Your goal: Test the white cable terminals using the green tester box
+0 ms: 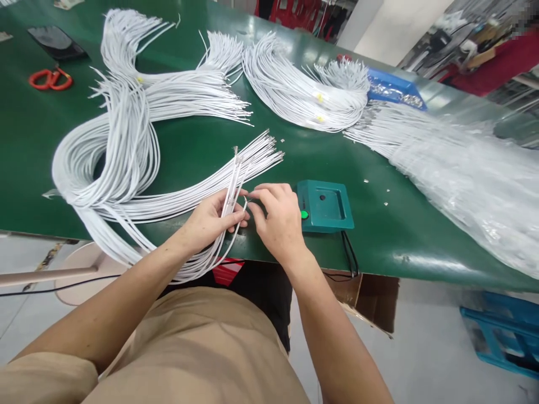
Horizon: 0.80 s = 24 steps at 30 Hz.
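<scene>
My left hand (208, 220) is closed around a few white cables (231, 193), whose stripped ends stick up above the fingers. Close beside it, my right hand (275, 219) pinches with thumb and forefinger at the bare tip of one cable that bends away from the others. The tip itself is small and partly hidden by the fingers. A bundle of white cables (185, 197) lies just behind the hands, its metallic ends fanned to the right. Right of my right hand sits a small teal device (344, 209) with a square recess and a lit green button.
More cable bundles (290, 84) lie across the green table (311, 160). Red-handled scissors (50, 79) and a black phone (56, 42) are at far left. A blue tray (393, 87) of small metal parts stands behind. Plastic-covered cables (471, 174) fill the right side.
</scene>
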Available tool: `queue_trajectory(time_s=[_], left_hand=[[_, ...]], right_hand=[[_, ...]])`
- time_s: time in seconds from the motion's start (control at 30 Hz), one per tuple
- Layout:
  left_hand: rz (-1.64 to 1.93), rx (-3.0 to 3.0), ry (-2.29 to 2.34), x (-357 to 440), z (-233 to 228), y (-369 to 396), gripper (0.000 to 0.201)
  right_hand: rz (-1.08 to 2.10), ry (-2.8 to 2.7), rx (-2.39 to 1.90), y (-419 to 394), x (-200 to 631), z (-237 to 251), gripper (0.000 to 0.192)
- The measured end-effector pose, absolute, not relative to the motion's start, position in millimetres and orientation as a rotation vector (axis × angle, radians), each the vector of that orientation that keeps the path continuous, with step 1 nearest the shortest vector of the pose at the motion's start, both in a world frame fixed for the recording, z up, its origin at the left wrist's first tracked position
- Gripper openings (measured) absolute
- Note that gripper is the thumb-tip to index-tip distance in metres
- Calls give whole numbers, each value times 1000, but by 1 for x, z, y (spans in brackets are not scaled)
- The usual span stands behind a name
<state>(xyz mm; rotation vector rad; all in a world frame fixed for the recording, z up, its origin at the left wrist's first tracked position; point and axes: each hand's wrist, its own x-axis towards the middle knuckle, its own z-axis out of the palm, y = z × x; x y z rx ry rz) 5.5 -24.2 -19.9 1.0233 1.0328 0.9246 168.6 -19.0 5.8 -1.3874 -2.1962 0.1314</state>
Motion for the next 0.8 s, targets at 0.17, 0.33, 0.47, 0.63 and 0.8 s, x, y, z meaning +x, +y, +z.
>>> queue_trajectory(time_s=[0.17,0.33,0.47,0.63,0.8], left_hand=[[956,861,972,5,-22,-21,45],[957,956,1056,10,-21,-11,47],[919,1058,1124,15,-21,-5,45],[905,1105,1181,19,-24,0,44],[890,1144,1212,22,-27,5,43]], right_hand=[[6,-2309,-1392,-16,176,4,20],[-65,-2372,-1562,0,200,8,10],[-14,-2450,-1591,11,209,7,7],[5,-2460,-1670,17,207,9,12],[36,-2532,-1608,20,207,10,12]])
